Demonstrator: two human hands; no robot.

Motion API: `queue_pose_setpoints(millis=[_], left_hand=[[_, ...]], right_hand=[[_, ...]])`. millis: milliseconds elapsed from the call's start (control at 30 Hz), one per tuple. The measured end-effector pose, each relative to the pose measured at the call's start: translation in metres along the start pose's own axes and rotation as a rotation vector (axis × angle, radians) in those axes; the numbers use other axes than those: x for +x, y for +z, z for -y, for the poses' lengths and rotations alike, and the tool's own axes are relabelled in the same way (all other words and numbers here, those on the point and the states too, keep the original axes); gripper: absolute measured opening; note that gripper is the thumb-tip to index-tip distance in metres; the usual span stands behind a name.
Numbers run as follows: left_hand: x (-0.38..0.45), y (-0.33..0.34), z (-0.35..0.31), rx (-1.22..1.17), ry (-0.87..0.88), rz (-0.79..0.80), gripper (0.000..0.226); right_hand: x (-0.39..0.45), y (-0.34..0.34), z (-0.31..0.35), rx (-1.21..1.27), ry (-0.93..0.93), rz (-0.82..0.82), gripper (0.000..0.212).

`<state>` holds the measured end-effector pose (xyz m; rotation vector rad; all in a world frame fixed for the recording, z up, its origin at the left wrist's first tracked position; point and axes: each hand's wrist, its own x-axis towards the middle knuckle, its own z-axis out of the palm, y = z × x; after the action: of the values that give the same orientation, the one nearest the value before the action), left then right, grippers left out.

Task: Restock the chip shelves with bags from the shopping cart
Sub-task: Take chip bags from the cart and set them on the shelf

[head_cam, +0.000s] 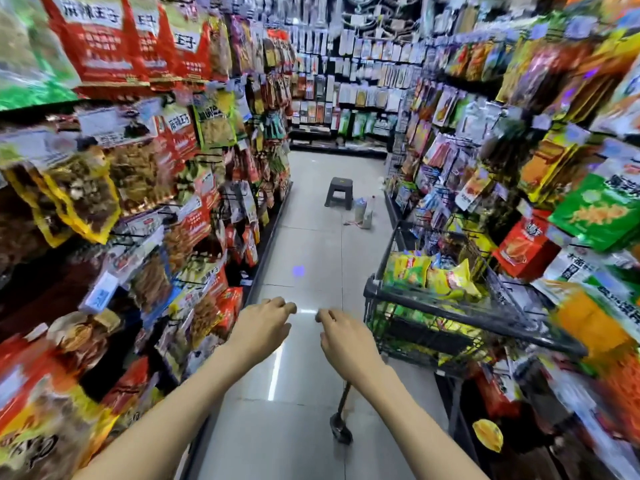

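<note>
Aisle floor (311, 244): grey tile, running fwd between two shelf runs.

Left shelves (114, 188): full height, packed w/ hanging snack packs, mostly red, brown and yellow. Labels blurred.

Right shelves (568, 188): same density; green, orange, red packs.

End wall (349, 74): racks of small carded goods, too small to identify.

Shopping cart (446, 310): black wire basket, parked on the right side of the aisle, just beside the right shelves. One caster visible below the right forearm.

Chip bags (429, 275): yellow and green, piled in the cart basket. More bags show through the wire lower down.

Left hand (265, 327): extended fwd over the floor, fingers loosely curled, grasping nothing.

Right hand (346, 337): extended beside it, near the cart's front-left corner but apart from it; fingers relaxed, grasping nothing.

Stool (339, 192): dark plastic, mid-aisle, well ahead of the hands.

Bottles (363, 211): two, on the floor just beside the stool, right side.
</note>
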<state>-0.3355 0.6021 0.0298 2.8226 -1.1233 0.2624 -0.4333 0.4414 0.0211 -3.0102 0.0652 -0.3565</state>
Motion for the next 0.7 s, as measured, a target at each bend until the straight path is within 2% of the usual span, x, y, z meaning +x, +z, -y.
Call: queue_pose_setpoints(millis=[133, 367, 700], left_hand=[[0.084, -0.008, 0.025, 0.002, -0.042, -0.033, 0.031], [0.189, 0.023, 0.066, -0.019, -0.065, 0.009, 0.031], [0.390, 0.047, 0.108, -0.097, 0.094, -0.005, 0.034]], right_hand=[[0.090, -0.006, -0.041, -0.003, -0.016, -0.078, 0.025], [0.195, 0.021, -0.091, -0.016, -0.033, 0.014, 0.029], [0.346, 0.043, -0.181, -0.071, 0.145, 0.022, 0.031]])
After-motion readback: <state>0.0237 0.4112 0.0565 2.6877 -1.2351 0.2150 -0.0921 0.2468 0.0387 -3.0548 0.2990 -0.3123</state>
